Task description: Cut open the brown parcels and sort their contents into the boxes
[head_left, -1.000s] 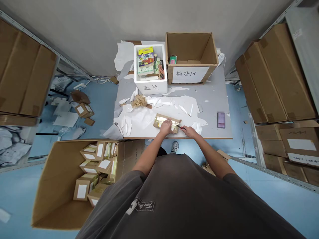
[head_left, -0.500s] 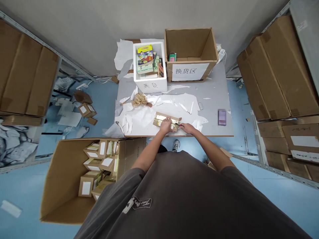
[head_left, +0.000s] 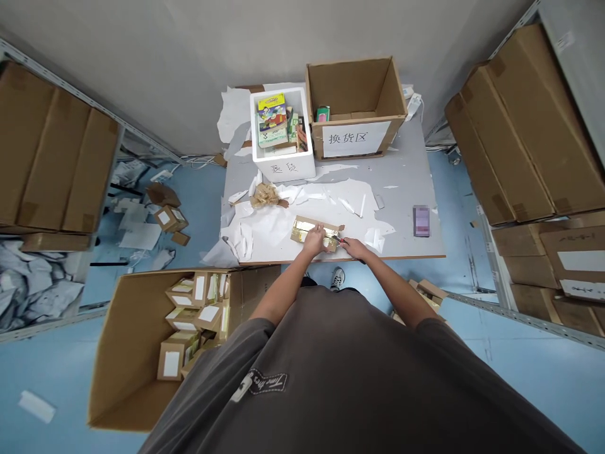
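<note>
A small brown carton [head_left: 300,229] with shiny yellowish tape lies near the table's front edge. My left hand [head_left: 315,239] is closed on its middle, pressing it from above. In my right hand [head_left: 353,248] is a cutter [head_left: 341,240] with red and black parts, its tip at the carton's right end. White torn paper [head_left: 274,224] lies under and around the carton. To the left, behind it, is a crumpled brown paper wad [head_left: 265,195].
At the back of the table [head_left: 406,189] stand a white foam box [head_left: 287,168] with packets and a labelled cardboard box [head_left: 394,135]. A phone [head_left: 421,221] lies right. A large carton [head_left: 127,340] of parcels stands lower left; shelves flank both sides.
The view has shifted slightly. My right hand has moved a little left and down with the cutter, whose dark handle end now shows below the hand. My left hand still holds the carton.
</note>
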### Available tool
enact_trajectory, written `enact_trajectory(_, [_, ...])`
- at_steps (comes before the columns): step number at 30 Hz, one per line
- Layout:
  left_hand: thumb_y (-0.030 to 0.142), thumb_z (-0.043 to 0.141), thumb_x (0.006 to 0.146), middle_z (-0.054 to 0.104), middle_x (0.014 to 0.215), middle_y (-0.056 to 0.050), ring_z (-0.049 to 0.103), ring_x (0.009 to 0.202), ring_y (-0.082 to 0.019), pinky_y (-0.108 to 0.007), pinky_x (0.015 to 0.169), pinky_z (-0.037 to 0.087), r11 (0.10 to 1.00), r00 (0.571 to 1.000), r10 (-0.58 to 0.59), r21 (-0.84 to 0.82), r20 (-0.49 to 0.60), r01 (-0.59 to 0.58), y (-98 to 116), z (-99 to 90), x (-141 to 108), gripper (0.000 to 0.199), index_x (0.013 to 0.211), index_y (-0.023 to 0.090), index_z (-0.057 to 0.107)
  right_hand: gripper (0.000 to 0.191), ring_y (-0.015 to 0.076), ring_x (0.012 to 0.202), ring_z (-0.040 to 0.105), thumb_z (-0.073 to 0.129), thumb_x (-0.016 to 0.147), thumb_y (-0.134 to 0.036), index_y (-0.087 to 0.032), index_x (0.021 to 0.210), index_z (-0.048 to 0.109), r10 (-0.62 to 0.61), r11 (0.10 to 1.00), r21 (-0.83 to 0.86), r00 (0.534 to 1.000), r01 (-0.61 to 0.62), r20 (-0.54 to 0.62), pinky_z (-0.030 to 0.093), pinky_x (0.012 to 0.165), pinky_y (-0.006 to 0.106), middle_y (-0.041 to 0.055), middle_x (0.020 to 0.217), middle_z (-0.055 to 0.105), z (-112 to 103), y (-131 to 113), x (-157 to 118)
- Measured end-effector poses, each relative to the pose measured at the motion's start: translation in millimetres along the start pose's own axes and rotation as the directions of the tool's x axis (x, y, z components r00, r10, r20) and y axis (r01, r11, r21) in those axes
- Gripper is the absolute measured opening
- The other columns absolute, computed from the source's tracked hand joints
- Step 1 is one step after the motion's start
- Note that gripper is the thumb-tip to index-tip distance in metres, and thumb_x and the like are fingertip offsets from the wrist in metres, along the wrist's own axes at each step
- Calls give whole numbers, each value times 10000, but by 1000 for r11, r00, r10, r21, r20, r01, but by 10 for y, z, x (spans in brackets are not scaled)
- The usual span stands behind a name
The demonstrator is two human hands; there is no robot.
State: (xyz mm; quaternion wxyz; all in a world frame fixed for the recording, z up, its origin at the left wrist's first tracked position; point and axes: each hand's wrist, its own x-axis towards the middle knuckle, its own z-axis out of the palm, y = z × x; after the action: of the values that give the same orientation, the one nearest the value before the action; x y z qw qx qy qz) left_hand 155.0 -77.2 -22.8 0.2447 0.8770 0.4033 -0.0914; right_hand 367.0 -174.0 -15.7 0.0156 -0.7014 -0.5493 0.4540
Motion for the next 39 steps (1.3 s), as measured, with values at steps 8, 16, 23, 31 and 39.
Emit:
enact_trajectory(8, [277,1053,595,497,1683,-222,391,1620,-430,-573,1287,398,999,999,-5,-48,-33,3,-14,18,-69,621,1111,206,714,364,356,1182,722,442,1150,-433,-219,1330,674,-6,965,-262,998,-11,-64,496,994,420,197,1224,784,23,-115,-27])
enact_trajectory(16, [276,1067,576,475,1685,-267,394,1617,-440,-526,1274,418,999,1000,7,-53,-30,-9,-34,37,-38,616,1064,173,705,338,357,1189,723,476,1140,-423,-210,1306,679,-17,965,-262,999,7,-33,500,1009,425,198,1207,786,-13,-79,26])
enact_trajectory(23, [260,1072,552,505,1664,-259,395,1616,-450,-548,1276,417,997,998,39,-68,-42,-42,-51,41,-48,622,1055,178,714,386,357,1167,718,439,1149,-462,-207,1291,692,32,983,-182,999,-31,4,519,916,385,178,1247,775,27,-71,6])
enact_trajectory(31, [285,1055,608,513,1654,-256,388,1619,-442,-535,1271,427,998,998,40,-40,-42,-41,-37,32,-77,609,1110,164,732,380,361,1169,725,418,1161,-445,-213,1331,665,24,975,-221,999,-33,-44,510,929,395,189,1240,780,99,-73,-67])
enact_trajectory(39, [290,977,726,474,1700,-229,348,1642,-448,-598,1322,323,999,999,44,8,-19,-44,-22,39,-110,577,1239,188,735,346,347,1191,731,417,1157,-366,-194,1381,616,2,949,-313,996,-30,-89,483,1046,435,217,1204,788,158,-184,-92])
